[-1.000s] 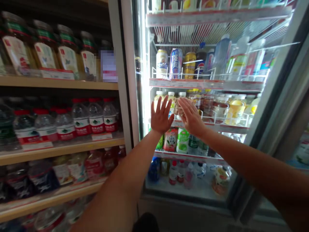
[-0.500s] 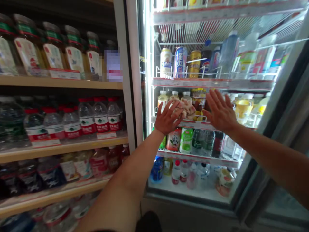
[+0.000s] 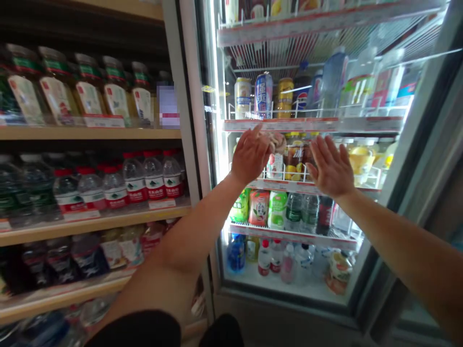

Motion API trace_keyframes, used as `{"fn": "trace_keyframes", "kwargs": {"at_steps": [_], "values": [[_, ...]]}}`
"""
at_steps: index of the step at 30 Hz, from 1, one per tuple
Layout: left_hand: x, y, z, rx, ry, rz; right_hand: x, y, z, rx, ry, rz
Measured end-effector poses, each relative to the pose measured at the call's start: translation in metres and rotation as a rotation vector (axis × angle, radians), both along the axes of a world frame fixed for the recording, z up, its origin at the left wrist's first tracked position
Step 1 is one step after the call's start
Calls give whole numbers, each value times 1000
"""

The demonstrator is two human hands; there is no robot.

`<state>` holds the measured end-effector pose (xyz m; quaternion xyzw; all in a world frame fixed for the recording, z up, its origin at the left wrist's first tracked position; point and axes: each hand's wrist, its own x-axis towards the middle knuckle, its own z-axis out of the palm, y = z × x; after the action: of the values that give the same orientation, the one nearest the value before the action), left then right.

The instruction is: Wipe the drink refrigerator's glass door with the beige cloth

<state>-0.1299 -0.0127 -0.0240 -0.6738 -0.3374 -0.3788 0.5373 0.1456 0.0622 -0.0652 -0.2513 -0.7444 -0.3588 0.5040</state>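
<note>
My left hand (image 3: 250,156) grips a crumpled, pale pinkish cloth (image 3: 277,143) against the glass door (image 3: 267,301) of a lit drinks cooler. Part of the cloth is hidden behind the fingers. To its right, my right hand (image 3: 332,166) lies flat on the same glass, fingers stretched out, with nothing in it. Behind the glass near both hands are bottles with yellow caps (image 3: 295,156) on a middle shelf. Cans (image 3: 263,96) stand one shelf higher.
Left of the cooler, wooden shelves (image 3: 144,132) hold tea bottles (image 3: 88,91) and red-capped water bottles (image 3: 135,180). A metal door frame (image 3: 365,284) borders the glass on the right. More bottles (image 3: 264,258) stand at the cooler's bottom.
My left hand has moved up the glass with the cloth, its fingers now more bunched around it. My right hand stays flat in nearly the same place. The view has shifted slightly.
</note>
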Motion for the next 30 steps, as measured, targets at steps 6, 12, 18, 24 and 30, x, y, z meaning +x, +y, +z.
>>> {"fn": "trace_keyframes", "kwargs": {"at_steps": [6,12,18,24,30], "values": [[10,0,-33,-99,154,31,-1,-2,0,16,9,-4],[4,0,12,-81,-6,113,-2,-2,-1,60,8,-10],[8,0,-17,-76,50,99,-1,-2,-3,77,9,-2],[-4,1,-5,-63,89,119,-2,1,-4,151,-4,-59],[6,-3,-9,-56,74,151,-2,4,-6,164,-2,-66]]}}
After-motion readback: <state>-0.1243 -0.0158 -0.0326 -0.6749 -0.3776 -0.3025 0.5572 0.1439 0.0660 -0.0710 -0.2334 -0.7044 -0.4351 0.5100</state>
